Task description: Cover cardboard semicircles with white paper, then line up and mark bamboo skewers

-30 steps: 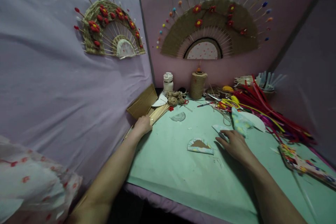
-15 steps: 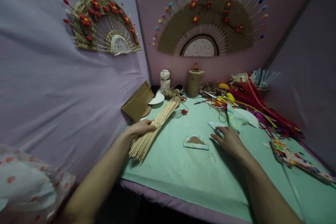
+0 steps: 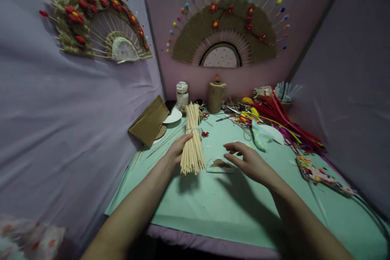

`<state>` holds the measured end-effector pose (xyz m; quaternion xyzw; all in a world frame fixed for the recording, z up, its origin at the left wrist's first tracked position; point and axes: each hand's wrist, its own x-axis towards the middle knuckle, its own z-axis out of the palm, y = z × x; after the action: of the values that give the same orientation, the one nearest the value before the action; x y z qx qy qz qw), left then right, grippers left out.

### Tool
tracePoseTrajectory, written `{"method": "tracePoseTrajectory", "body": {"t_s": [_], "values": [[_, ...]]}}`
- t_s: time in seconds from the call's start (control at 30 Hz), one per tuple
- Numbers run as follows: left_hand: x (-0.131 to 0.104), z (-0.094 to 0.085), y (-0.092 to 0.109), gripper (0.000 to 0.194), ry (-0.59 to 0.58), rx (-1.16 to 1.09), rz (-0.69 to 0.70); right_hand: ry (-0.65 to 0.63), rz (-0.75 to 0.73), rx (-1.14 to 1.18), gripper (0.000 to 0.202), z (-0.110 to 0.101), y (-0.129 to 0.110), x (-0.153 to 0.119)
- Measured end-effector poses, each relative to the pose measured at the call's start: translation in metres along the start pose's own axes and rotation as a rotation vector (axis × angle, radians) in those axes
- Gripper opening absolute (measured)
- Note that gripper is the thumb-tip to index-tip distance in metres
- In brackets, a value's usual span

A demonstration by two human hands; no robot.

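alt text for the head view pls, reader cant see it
A person's left hand holds a tied bundle of sticks over a green table, while the open right hand hovers near a cloth-edged half-circle. Behind are a jar and a spool of twine; flowered fans hang on the walls.

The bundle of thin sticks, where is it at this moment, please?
In the head view, the bundle is near the middle, held in the left hand above the green table, just left of the small half-round piece.
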<state>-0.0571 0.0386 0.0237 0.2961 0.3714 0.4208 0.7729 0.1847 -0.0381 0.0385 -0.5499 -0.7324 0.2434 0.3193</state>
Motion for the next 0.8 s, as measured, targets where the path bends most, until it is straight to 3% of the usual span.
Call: {"method": "tracePoseTrajectory", "body": {"t_s": [0.13, 0.23, 0.33, 0.5, 0.67, 0.8], "values": [[0.016, 0.007, -0.012, 0.016, -0.046, -0.106, 0.132, -0.139, 0.062, 0.233, 0.027, 0.018, -0.03, 0.016], [0.02, 0.004, -0.021, 0.018, 0.034, -0.095, 0.18, -0.172, 0.162, 0.375, 0.025, 0.045, -0.028, 0.031], [0.017, -0.002, -0.02, 0.02, 0.109, -0.062, 0.156, -0.147, 0.203, 0.378, 0.024, 0.067, -0.019, 0.042], [-0.003, -0.017, 0.014, 0.017, 0.134, -0.034, 0.076, -0.127, 0.201, 0.299, 0.021, 0.076, -0.011, 0.047], [-0.032, -0.053, 0.061, 0.025, -0.039, -0.058, -0.131, -0.168, 0.187, 0.203, 0.019, 0.071, -0.007, 0.051], [-0.051, -0.074, 0.078, 0.022, -0.042, -0.02, -0.11, -0.227, -0.036, -0.072, 0.02, 0.076, -0.011, 0.063]]}}
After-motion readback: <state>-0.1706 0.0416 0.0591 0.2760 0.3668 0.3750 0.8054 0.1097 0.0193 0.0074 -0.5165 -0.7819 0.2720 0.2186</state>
